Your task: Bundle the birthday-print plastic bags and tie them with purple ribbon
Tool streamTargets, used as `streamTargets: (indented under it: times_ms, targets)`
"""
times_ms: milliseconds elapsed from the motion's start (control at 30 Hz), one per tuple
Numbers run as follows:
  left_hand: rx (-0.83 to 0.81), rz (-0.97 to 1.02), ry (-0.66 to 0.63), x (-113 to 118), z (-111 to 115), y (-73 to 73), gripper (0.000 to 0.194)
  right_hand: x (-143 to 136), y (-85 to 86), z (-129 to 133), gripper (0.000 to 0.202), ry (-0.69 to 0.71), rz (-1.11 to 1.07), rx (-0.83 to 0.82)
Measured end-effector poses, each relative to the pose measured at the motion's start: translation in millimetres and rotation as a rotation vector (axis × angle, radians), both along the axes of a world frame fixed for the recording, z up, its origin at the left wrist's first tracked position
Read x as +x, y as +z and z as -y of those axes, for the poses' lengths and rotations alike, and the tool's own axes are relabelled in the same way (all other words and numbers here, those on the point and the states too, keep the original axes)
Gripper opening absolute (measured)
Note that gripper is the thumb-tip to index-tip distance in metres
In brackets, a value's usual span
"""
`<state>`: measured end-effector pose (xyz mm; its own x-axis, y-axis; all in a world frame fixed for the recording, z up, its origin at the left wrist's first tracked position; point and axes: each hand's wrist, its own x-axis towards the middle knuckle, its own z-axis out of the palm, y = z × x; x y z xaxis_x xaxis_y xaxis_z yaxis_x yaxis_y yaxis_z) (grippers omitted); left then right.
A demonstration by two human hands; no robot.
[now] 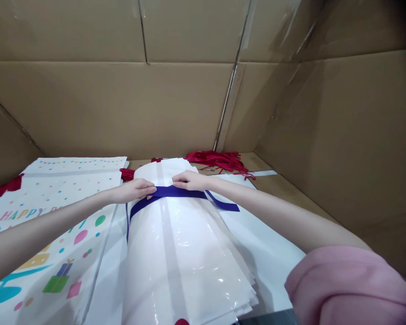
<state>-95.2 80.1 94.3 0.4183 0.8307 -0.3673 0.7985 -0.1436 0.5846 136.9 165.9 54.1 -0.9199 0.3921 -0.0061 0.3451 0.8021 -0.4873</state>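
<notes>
In front of me lies a thick bundle of glossy white sheets (192, 253), curved over like a roll, with a greyish strip running along it. A dark blue ribbon (182, 192) crosses the top of the bundle, and one loose end trails off to the right. My left hand (137, 190) pinches the ribbon at the bundle's left side. Closed fingers of my right hand (189, 180) grip the same ribbon near the middle. The ribbon's path under the bundle is hidden.
Printed birthday bags (88, 180) with red handles lie stacked at the left. Behind the bundle, red ribbon cords (219, 160) lie in a heap. White sheet material (267, 243) spreads beneath on the right. Cardboard walls (186, 104) enclose the back and sides.
</notes>
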Motion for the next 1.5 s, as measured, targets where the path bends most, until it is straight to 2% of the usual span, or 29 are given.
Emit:
streamTargets:
  times_ms: [300,500,633,833,933,1100,1200,1300,1500]
  targets:
    - [-0.027,0.072,0.004,-12.3,2.9,-15.8,0.056,4.2,8.4,8.1,0.034,-0.019,0.027,0.052]
    - [-0.040,0.117,0.016,-15.1,5.4,-21.0,0.056,3.7,13.4,11.0,0.028,-0.030,0.077,0.097]
    - [-0.014,0.108,0.028,-13.2,6.6,-19.9,0.056,-4.2,19.3,7.1,0.017,0.012,0.148,0.126]
    - [0.006,0.083,0.026,-10.9,7.2,-19.3,0.056,-26.4,39.6,5.9,0.003,0.067,0.324,0.128]
    - [0.022,0.078,0.025,-10.7,6.7,-20.7,0.056,-28.7,42.4,9.1,0.008,0.061,0.368,0.138]
    - [0.025,0.083,0.028,-9.0,7.6,-20.7,0.056,-19.9,36.3,14.4,0.016,0.017,0.348,0.171]
    - [0.017,0.073,0.036,-7.4,8.8,-17.8,0.056,-18.6,37.1,16.8,0.019,-0.001,0.328,0.183]
    - [-0.004,0.055,0.035,-6.2,8.4,-12.9,0.055,-20.2,38.2,16.9,0.032,0.023,0.305,0.171]
    - [-0.022,0.046,0.003,-9.1,2.6,-8.7,0.055,-15.4,22.6,13.1,0.042,0.061,0.191,0.145]
